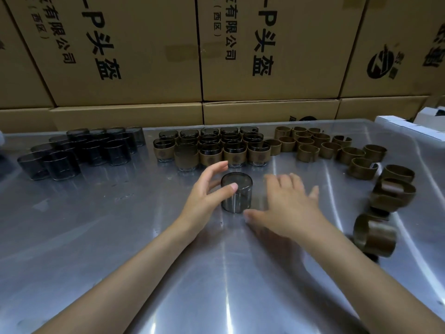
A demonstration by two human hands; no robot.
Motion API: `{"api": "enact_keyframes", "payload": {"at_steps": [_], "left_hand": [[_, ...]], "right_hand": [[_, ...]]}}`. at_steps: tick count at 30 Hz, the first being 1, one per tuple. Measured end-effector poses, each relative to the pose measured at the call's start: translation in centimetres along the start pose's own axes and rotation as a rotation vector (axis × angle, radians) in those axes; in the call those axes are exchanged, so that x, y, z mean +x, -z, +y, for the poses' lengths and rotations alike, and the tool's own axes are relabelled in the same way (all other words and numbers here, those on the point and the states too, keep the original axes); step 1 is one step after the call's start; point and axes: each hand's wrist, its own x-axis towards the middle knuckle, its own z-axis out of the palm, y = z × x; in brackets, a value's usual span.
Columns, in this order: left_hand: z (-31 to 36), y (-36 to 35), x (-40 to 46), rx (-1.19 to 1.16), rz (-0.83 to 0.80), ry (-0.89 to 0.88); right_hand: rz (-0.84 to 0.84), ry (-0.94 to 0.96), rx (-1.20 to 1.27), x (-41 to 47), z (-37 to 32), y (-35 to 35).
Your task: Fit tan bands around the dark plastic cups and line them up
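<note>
Centrally on the metal table (101,237) stands one bare dark cup (236,192), mouth down and empty, without a band. The left hand (207,191) curls round it from nine o'clock: the thumb presses the near side of the cup and the fingers arch over toward its far rim. The right hand (287,204) lies at three o'clock of the cup, palm down, fingers spread and loose, holding nothing; it is blurred, and its thumb tip sits just beside the cup's base. Both forearms reach in from six o'clock.

At twelve o'clock from the cup, a block of banded cups (212,148) stands in rows, mouths up, each wearing a tan band around its middle; nothing shows inside them. Toward ten o'clock a cluster of unbanded dark cups (79,150) is packed together. From one o'clock sweeping round to four o'clock, loose tan bands (317,147) stand on edge as open rings, the nearest ones (375,235) large and blurred at the table's right side.

Behind the table, cardboard cartons (149,51) with printed black characters are stacked, and white boxes (409,126) sit at the far right corner.
</note>
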Motion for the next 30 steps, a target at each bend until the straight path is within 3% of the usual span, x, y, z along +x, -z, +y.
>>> {"api": "enact_keyframes", "payload": {"at_steps": [3, 6, 9, 12, 15, 18, 21, 23, 25, 27, 30], "left_hand": [[0.2, 0.1, 0.0, -0.043, -0.007, 0.028], [0.2, 0.1, 0.0, -0.048, -0.019, 0.02], [0.1, 0.0, 0.2, -0.063, -0.002, 0.028], [0.0, 0.0, 0.3, -0.061, 0.001, 0.026], [0.0, 0.0, 0.2, -0.059, -0.006, 0.027], [0.0, 0.0, 0.1, -0.044, -0.017, 0.025], [0.1, 0.0, 0.0, -0.021, -0.028, -0.001], [0.4, -0.1, -0.1, 0.009, -0.01, -0.052], [0.6, -0.4, -0.4, 0.08, 0.024, -0.154], [0.7, -0.9, -0.7, 0.162, 0.033, -0.272], [0.7, -1.6, -1.0, 0.165, 0.036, -0.344]], "right_hand": [[-0.02, -0.244, -0.154, -0.9, 2.1, 2.8], [-0.141, -0.414, -0.054, -1.8, 4.7, 3.9], [-0.249, -0.403, -0.119, -2.2, 6.1, 3.5], [-0.193, -0.358, -0.184, -1.8, 5.6, 3.1], [-0.129, -0.293, -0.093, -0.8, 4.7, 2.7], [-0.015, -0.132, 0.269, 0.7, 3.7, 2.4], [0.218, 0.071, 0.873, 1.3, 2.0, 3.3], [0.379, 0.12, 1.263, 1.4, 0.8, 4.2], [0.427, 0.115, 1.572, 1.7, -0.5, 4.2], [0.417, 0.104, 1.739, 1.6, -2.0, 3.4], [0.38, 0.103, 1.765, 0.9, -4.1, 1.6]]}}
